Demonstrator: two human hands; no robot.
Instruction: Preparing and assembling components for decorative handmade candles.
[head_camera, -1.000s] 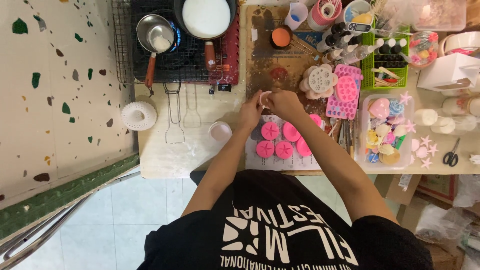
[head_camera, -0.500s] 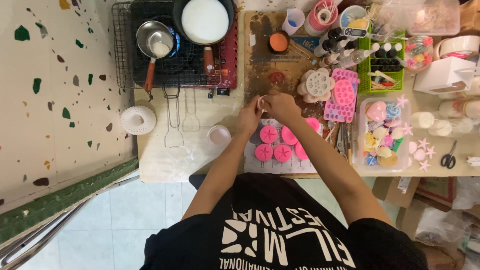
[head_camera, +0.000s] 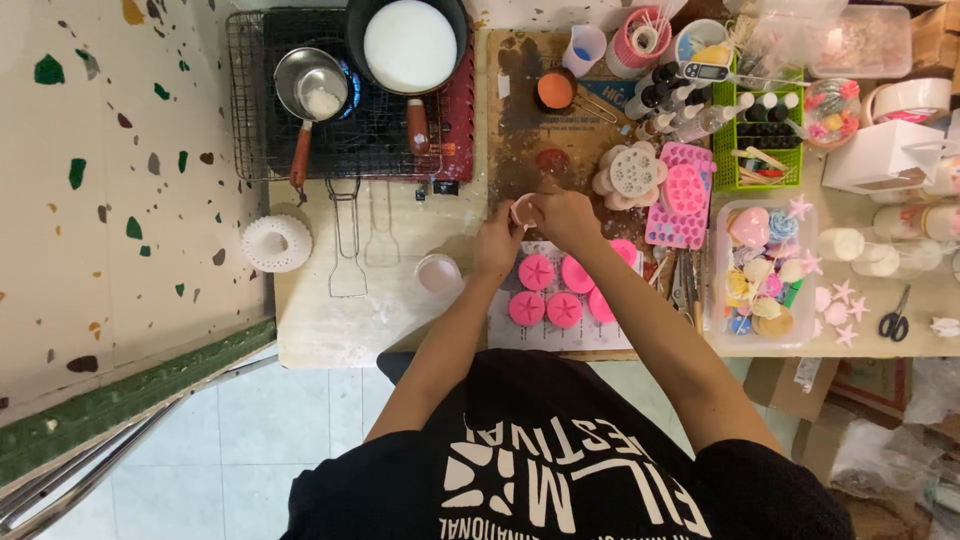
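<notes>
Pink round mold (head_camera: 522, 210) at frame centre, pinched between left hand (head_camera: 498, 240) and right hand (head_camera: 565, 215), both closed on it, above five pink star molds (head_camera: 563, 290) on white sheet (head_camera: 520, 330); small saucepan (head_camera: 312, 84) upper left.

Counted: two hands (head_camera: 497, 240) (head_camera: 563, 213), both on one small mould (head_camera: 522, 209). Five round pink moulds (head_camera: 563, 309) on paper. Two pans (head_camera: 410, 45) (head_camera: 312, 85) on rack. One scissors (head_camera: 893, 322). One white cup (head_camera: 438, 272).
</notes>
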